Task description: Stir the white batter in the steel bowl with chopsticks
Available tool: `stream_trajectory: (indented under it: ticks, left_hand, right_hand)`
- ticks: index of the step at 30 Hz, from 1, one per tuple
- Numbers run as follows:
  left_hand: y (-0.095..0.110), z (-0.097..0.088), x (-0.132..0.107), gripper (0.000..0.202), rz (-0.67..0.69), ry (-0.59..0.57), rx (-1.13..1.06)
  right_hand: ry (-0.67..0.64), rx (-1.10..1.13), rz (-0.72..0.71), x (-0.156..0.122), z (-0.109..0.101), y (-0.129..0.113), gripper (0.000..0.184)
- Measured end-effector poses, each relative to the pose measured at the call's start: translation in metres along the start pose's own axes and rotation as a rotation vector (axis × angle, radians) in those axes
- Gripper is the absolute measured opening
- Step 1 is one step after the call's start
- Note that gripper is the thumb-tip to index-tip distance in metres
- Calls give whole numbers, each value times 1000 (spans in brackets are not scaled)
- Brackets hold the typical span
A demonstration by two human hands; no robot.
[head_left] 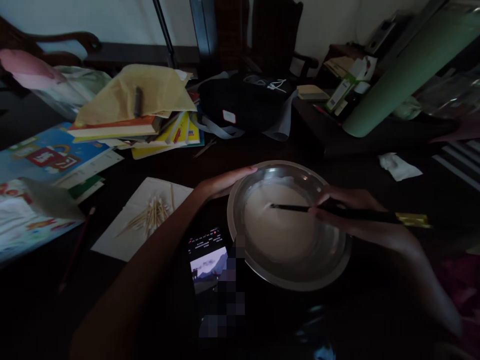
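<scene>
A round metal bowl stands on the dark table, holding a pale, milky liquid. My left hand is at the bowl's far left rim, its fingers stretched along the edge and its thumb hidden. Over the right side of the bowl, my right hand is closed around black chopsticks with gold ends. Their tips dip into the liquid near the middle; whether there is one stick or two is hard to see. Beside the bowl's left side lies a lit phone, partly blurred out.
Cotton swabs lie on a white paper sheet at left. Behind are stacked books and a black bag. A tissue packet is far left. At right are a crumpled tissue and a leaning green roll.
</scene>
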State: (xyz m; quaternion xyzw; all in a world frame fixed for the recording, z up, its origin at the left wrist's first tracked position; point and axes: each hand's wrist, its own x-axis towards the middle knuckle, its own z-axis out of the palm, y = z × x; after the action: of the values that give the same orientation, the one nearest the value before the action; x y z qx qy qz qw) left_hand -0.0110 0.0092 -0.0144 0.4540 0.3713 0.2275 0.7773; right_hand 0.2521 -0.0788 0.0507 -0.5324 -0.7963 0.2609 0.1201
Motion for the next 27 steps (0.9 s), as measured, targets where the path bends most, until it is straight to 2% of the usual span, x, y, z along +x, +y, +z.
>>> stream_trajectory:
  ticks: [2, 3, 6, 9, 10, 13, 14, 16, 19, 21, 24, 27]
  left_hand:
    - [0, 1, -1, 35, -2, -14, -2]
    - [1, 1, -1, 36, -9, -25, -4]
    - [2, 1, -1, 35, -24, -39, -18]
    - [3, 1, -1, 33, -16, -25, -29]
    - [3, 1, -2, 33, -13, -27, -34]
    - [2, 0, -1, 32, 1, -13, -35]
    - [2, 0, -1, 32, 5, -6, -32]
    - [1, -1, 0, 33, 5, -11, -31]
    - [0, -2, 1, 33, 3, -30, -38]
    - [-1, -3, 1, 32, -14, -16, -38]
    - [-1, -4, -1, 32, -72, 0, -35]
    - [1, -2, -3, 30, -62, 22, -23]
  right_hand:
    - [46, -29, 46, -8, -5, 7, 26]
    - [27, -26, 45, -14, -8, 10, 27]
    - [-81, -11, -13, -25, -7, 10, 22]
    - [-197, 57, -52, -15, 5, -1, 17]
    - [-191, 69, -57, -9, 7, -4, 17]
    - [-50, 9, -16, -1, 6, -4, 18]
    - [-7, -14, 18, -4, 2, -1, 18]
    - [-1, -23, 72, -16, -5, 6, 17]
    - [-160, 27, 9, -31, -7, 9, 14]
    - [-207, 46, -62, -28, -2, 3, 11]
    - [-152, 71, -65, -9, 6, -9, 14]
    - [-21, 28, -5, -2, 4, -10, 19]
